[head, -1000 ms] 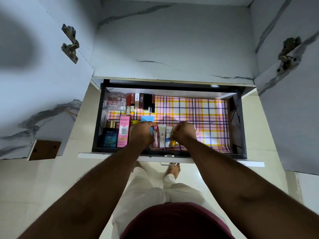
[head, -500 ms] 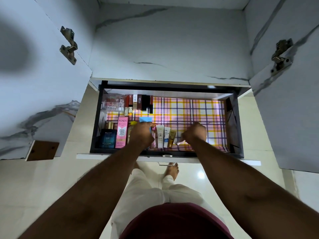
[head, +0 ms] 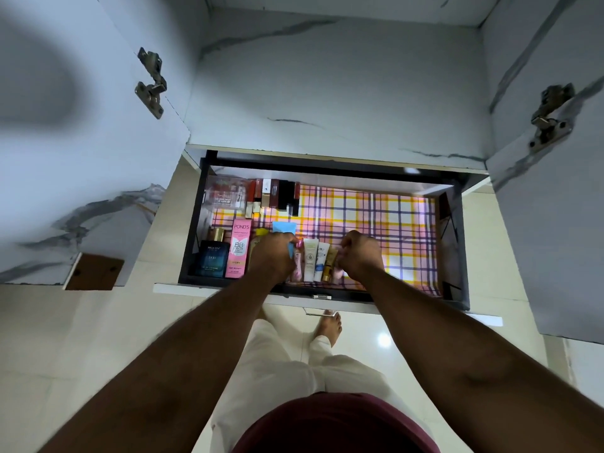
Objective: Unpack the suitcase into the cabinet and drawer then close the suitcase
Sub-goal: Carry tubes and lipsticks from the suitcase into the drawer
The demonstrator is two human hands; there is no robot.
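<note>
The drawer stands pulled out below the cabinet, lined with plaid paper. Along its front lie a blue perfume box, a pink Pond's box and a row of small tubes. My left hand grips a light blue tube at the left end of that row. My right hand has its fingers curled round a small pink item at the row's right end, beside a gold tube. The suitcase is out of view.
Lipstick boxes and a clear case fill the drawer's back left corner. Its right half shows bare plaid lining. Both cabinet doors hang open at the sides. My bare foot stands on the tiled floor under the drawer.
My right hand swung out to the right over the lining, then came back to the right end of the tube row. My left hand stayed on the blue tube.
</note>
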